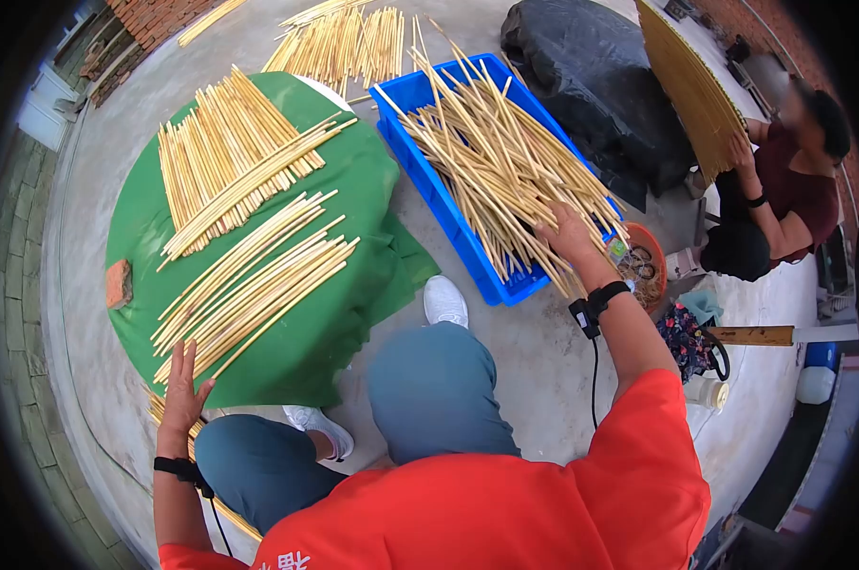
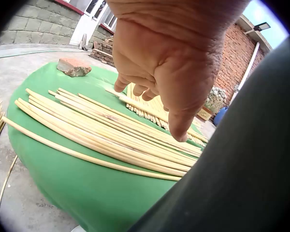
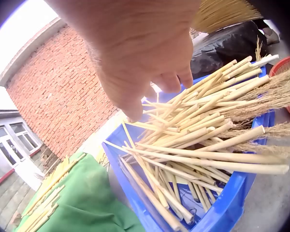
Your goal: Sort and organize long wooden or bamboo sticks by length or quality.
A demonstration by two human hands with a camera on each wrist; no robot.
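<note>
Where the sticks [image 1: 491, 152] slant away in the blue crate [image 1: 429, 190], the nearer right hand [image 1: 564, 233] rests on their near ends, fingers seemingly loose.

R hand [image 1: 564, 233] on loose stalks [image 1: 505, 161] in blue crate [image 1: 448, 214], just right of green cloth [image 1: 287, 351]; L hand [image 1: 184, 385] spread at cloth's near edge, by laid-out stalks [image 1: 249, 294].

Stalks [image 1: 249, 275] on cloth [image 1: 353, 304] at left, crate [image 1: 429, 180] of stalks right
</note>
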